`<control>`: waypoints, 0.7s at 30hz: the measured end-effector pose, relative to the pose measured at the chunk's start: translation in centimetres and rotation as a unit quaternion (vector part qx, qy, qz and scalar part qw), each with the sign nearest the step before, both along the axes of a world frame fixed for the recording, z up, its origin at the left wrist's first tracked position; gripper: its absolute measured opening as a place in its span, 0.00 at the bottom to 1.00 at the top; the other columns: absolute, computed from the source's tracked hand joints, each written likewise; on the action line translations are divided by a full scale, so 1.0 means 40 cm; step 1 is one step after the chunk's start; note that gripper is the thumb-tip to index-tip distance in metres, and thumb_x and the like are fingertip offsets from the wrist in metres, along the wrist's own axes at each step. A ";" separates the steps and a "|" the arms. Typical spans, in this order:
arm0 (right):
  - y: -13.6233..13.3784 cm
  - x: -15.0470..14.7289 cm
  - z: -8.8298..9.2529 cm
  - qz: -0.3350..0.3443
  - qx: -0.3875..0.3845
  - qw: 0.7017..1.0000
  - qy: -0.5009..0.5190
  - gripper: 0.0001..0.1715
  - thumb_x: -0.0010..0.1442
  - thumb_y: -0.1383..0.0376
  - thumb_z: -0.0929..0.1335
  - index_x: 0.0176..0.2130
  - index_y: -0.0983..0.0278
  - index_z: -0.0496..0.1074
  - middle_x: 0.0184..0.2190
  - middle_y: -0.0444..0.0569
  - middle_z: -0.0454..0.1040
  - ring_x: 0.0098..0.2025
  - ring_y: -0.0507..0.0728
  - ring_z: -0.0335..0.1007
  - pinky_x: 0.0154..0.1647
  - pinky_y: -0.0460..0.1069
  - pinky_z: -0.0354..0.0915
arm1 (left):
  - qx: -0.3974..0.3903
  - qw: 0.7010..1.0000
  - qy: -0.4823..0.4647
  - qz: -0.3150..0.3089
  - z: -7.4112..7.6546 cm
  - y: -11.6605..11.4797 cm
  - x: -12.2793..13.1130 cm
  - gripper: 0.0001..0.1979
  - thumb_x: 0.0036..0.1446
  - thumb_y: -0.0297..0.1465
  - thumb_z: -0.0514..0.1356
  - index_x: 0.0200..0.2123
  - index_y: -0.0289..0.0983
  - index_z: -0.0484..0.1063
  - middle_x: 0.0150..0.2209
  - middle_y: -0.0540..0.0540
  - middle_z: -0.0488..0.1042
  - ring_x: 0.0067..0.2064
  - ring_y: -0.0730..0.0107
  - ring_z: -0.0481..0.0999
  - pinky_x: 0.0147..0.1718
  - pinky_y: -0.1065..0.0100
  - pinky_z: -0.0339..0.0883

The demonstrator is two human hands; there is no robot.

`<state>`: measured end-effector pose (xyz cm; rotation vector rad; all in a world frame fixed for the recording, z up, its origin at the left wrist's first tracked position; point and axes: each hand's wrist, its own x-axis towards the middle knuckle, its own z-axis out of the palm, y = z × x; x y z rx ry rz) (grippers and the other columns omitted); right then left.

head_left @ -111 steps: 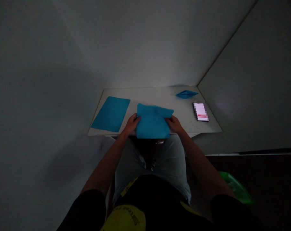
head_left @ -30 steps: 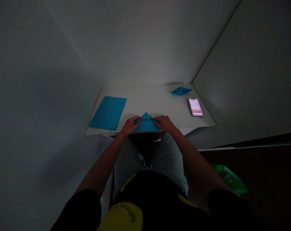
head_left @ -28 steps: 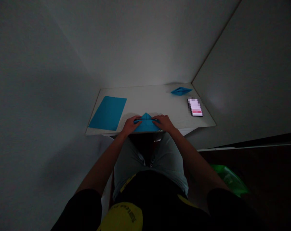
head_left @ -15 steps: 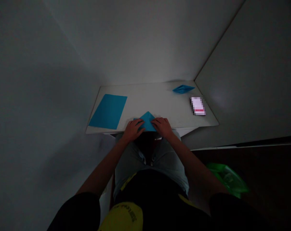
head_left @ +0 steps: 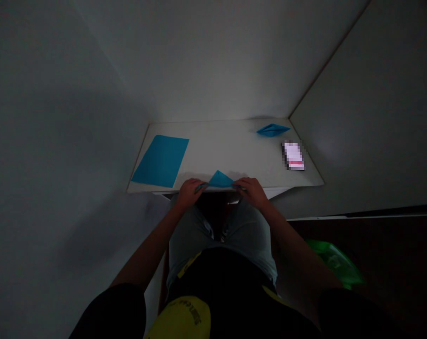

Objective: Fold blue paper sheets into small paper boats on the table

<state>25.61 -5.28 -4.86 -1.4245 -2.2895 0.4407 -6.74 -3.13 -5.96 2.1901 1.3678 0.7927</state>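
A blue folded paper [head_left: 219, 180] with a pointed top lies at the near edge of the small white table [head_left: 231, 150]. My left hand [head_left: 188, 192] pinches its left end and my right hand [head_left: 251, 190] pinches its right end, fingers closed on the bottom edge. Only the peak of the triangle shows between my hands.
A flat blue paper sheet [head_left: 161, 160] lies on the table's left side. A finished blue paper boat [head_left: 273, 129] sits at the far right corner, and a phone [head_left: 293, 156] lies in front of it. Walls close in behind and right. A green object [head_left: 335, 266] is on the floor.
The large folded sheet has become a small triangle. In the last second my hands slid toward the table's near edge, pulling its ends outward, and less of the triangle shows.
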 end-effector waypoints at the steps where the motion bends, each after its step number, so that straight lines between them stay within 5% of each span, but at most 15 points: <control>1: 0.011 0.004 0.019 -0.006 -0.007 1.000 0.024 0.18 0.76 0.57 0.65 0.54 0.55 0.83 0.51 0.52 0.85 0.53 0.64 0.81 0.56 0.59 0.70 | -0.006 0.999 -0.028 0.016 0.014 0.015 0.000 0.13 0.70 0.44 0.63 0.42 0.42 0.82 0.41 0.44 0.84 0.45 0.56 0.81 0.51 0.55 0.74; 6: 0.111 0.017 0.092 -0.083 -0.013 0.985 0.149 0.26 0.73 0.45 0.67 0.52 0.60 0.81 0.43 0.51 0.84 0.40 0.62 0.79 0.42 0.55 0.72 | -0.056 0.985 -0.155 0.058 0.075 0.132 0.012 0.17 0.68 0.48 0.65 0.39 0.39 0.77 0.34 0.49 0.78 0.36 0.66 0.76 0.37 0.66 0.71; 10: 0.200 0.017 0.064 -0.129 -0.026 0.980 0.147 0.25 0.70 0.46 0.68 0.52 0.61 0.80 0.36 0.49 0.82 0.35 0.60 0.76 0.40 0.54 0.71 | -0.084 0.977 -0.179 0.072 0.061 0.205 0.025 0.14 0.67 0.44 0.65 0.46 0.39 0.76 0.33 0.50 0.77 0.34 0.67 0.76 0.37 0.66 0.70; 14: 0.240 0.005 -0.014 -0.101 -0.021 0.989 0.102 0.24 0.69 0.53 0.68 0.59 0.59 0.77 0.48 0.52 0.83 0.46 0.64 0.78 0.50 0.58 0.73 | -0.081 0.988 -0.084 0.097 0.008 0.205 0.033 0.23 0.63 0.38 0.68 0.59 0.41 0.73 0.33 0.51 0.77 0.35 0.64 0.77 0.42 0.63 0.71; 17: 0.230 -0.004 -0.050 -0.110 0.034 0.991 0.071 0.31 0.67 0.55 0.70 0.66 0.60 0.73 0.59 0.59 0.78 0.57 0.69 0.73 0.58 0.63 0.70 | -0.030 0.991 -0.042 0.124 -0.021 0.181 0.039 0.30 0.59 0.35 0.71 0.64 0.41 0.71 0.50 0.43 0.78 0.45 0.59 0.80 0.51 0.57 0.74; 21: 0.195 -0.004 -0.050 -0.125 0.075 0.989 0.001 0.26 0.70 0.55 0.69 0.64 0.56 0.76 0.67 0.58 0.73 0.64 0.73 0.66 0.62 0.67 0.63 | 0.047 0.994 0.004 0.095 -0.028 0.158 0.042 0.20 0.63 0.34 0.69 0.58 0.41 0.79 0.62 0.37 0.73 0.61 0.49 0.75 0.64 0.50 0.69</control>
